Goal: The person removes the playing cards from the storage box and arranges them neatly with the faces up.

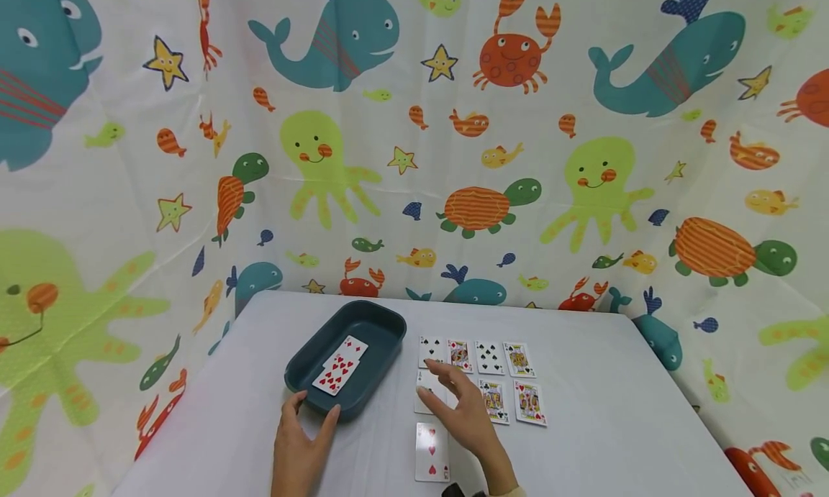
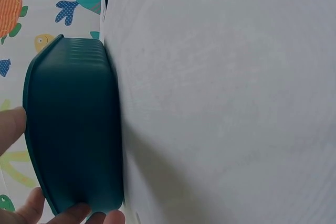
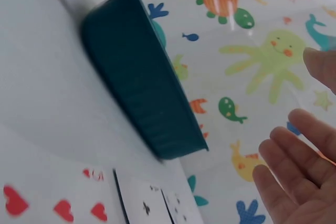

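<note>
In the head view, my left hand holds the near end of a dark teal tray, thumb and fingers spread around its corner. The left wrist view shows fingertips against the tray's outer wall. Inside lie a hearts card and a diamonds card, overlapping. My right hand hovers above the laid-out cards with thumb and fingers apart and nothing between them. It hides part of the second row. Nearest me lies a three of hearts, face up.
Two rows of face-up playing cards lie right of the tray, including a spades king and face cards such as the club king and a red king. A white cloth covers the table; a sea-animal curtain hangs behind.
</note>
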A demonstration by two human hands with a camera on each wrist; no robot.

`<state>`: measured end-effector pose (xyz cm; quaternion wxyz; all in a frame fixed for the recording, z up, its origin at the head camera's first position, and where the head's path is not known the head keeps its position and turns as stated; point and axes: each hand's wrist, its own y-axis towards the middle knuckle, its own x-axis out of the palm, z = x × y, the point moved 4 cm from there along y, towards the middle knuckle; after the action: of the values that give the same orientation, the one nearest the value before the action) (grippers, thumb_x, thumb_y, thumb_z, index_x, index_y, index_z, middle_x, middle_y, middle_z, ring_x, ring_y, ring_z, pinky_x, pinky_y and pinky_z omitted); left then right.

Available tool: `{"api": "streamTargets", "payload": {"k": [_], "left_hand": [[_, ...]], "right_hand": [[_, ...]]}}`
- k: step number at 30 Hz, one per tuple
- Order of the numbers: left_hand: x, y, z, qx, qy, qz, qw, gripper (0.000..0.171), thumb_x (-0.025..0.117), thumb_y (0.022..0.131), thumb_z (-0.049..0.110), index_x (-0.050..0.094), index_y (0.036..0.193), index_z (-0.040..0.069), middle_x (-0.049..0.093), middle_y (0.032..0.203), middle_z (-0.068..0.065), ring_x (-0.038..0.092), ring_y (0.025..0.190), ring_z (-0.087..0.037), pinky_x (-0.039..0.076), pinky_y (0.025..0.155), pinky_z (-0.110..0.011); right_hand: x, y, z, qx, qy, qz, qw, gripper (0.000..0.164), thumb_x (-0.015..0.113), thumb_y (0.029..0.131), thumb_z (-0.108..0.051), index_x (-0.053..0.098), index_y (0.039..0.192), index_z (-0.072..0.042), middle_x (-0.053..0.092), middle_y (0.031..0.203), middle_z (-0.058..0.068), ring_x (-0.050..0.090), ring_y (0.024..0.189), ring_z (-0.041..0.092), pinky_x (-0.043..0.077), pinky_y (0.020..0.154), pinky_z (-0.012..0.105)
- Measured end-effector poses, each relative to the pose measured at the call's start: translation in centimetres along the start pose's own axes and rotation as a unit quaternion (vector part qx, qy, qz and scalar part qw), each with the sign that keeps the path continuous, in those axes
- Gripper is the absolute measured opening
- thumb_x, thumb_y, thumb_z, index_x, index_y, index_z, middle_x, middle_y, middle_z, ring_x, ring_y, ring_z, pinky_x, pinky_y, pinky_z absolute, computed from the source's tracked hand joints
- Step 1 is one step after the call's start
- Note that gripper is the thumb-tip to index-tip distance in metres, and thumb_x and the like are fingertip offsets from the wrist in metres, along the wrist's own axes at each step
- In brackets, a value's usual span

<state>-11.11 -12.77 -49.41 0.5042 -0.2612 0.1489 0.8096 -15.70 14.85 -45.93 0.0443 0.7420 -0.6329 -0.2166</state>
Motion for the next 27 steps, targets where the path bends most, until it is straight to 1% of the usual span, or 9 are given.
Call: {"api": "streamTargets", "payload": {"k": [2,5,10,12,14,17,19,22,27], "left_hand": [[0.0,0.0,0.0,0.001,0.0,0.002,1.0,0.085,0.074,0.093,0.044,0.03,0.149,-0.004,0.035,0.153,-0.037,0.035,0.142,-0.051,0.029,0.116,-0.066],[0.1,0.0,-0.1,0.002,0.002,0.003,1.0,0.085,0.073,0.093,0.044,0.03,0.148,-0.004,0.035,0.153,-0.037,0.035,0.142,-0.052,0.029,0.116,-0.066],[0.2,0.0,0.0,-0.001,0.006,0.005,1.0,0.085,0.073,0.093,0.044,0.03,0.148,-0.004,0.035,0.153,-0.038,0.036,0.141,-0.052,0.029,0.115,-0.066],[0.2,0.0,0.0,-0.002,0.006,0.005,1.0,0.085,0.073,0.093,0.044,0.03,0.148,-0.004,0.035,0.152,-0.038,0.036,0.141,-0.052,0.03,0.115,-0.066],[0.2,0.0,0.0,-0.002,0.007,0.006,0.9999,0.084,0.073,0.093,0.043,0.03,0.148,-0.004,0.036,0.152,-0.038,0.036,0.14,-0.052,0.03,0.115,-0.066],[0.2,-0.1,0.0,-0.003,0.007,0.008,0.9999,0.083,0.073,0.093,0.041,0.03,0.147,-0.005,0.036,0.152,-0.038,0.037,0.14,-0.053,0.03,0.115,-0.067],[0.2,-0.1,-0.1,-0.003,0.006,0.009,0.9999,0.082,0.073,0.093,0.04,0.03,0.147,-0.005,0.036,0.151,-0.038,0.037,0.139,-0.053,0.03,0.114,-0.067],[0.2,0.0,-0.1,-0.001,0.005,0.01,0.9999,0.083,0.073,0.093,0.041,0.031,0.147,-0.005,0.036,0.152,-0.038,0.037,0.139,-0.053,0.03,0.114,-0.067],[0.3,0.0,0.0,0.006,0.005,0.015,0.9998,0.081,0.074,0.093,0.037,0.032,0.147,-0.005,0.036,0.152,-0.038,0.037,0.14,-0.053,0.03,0.115,-0.067]], "right_hand": [[0.4,0.4,-0.1,-0.008,0.02,0.004,1.0,0.042,0.075,0.095,-0.02,0.063,0.134,-0.016,0.065,0.136,0.001,0.058,0.132,0.029,0.046,0.111,0.04],[1.0,1.0,-0.1,-0.011,0.046,0.007,0.999,0.041,0.073,0.096,-0.015,0.062,0.135,-0.011,0.065,0.135,0.006,0.058,0.13,0.033,0.047,0.111,0.042],[1.9,1.9,-0.1,-0.009,0.077,0.008,0.997,0.041,0.07,0.097,-0.013,0.061,0.136,-0.005,0.063,0.137,0.01,0.058,0.13,0.033,0.046,0.111,0.041],[2.1,2.2,-0.2,-0.01,0.085,0.01,0.996,0.04,0.07,0.097,-0.013,0.061,0.136,-0.005,0.063,0.137,0.011,0.059,0.13,0.033,0.046,0.111,0.042],[2.4,2.4,-0.3,-0.007,0.094,0.012,0.996,0.042,0.069,0.098,-0.014,0.06,0.137,-0.003,0.063,0.137,0.011,0.058,0.131,0.034,0.045,0.112,0.043],[2.9,2.8,-0.4,0.004,0.107,0.016,0.994,0.042,0.069,0.098,-0.016,0.06,0.137,-0.004,0.063,0.138,0.011,0.058,0.132,0.034,0.044,0.113,0.043],[3.4,3.2,-0.5,0.007,0.119,0.017,0.993,0.042,0.068,0.099,-0.016,0.059,0.137,-0.003,0.062,0.138,0.012,0.056,0.132,0.038,0.044,0.113,0.043],[4.2,3.9,-0.5,0.006,0.123,0.022,0.992,0.039,0.067,0.1,-0.018,0.06,0.136,-0.005,0.062,0.137,0.013,0.056,0.131,0.039,0.045,0.113,0.044],[5.6,5.1,-0.9,0.017,0.121,0.022,0.992,0.041,0.068,0.1,-0.02,0.06,0.136,-0.004,0.062,0.137,0.013,0.058,0.13,0.031,0.045,0.112,0.046]]}}
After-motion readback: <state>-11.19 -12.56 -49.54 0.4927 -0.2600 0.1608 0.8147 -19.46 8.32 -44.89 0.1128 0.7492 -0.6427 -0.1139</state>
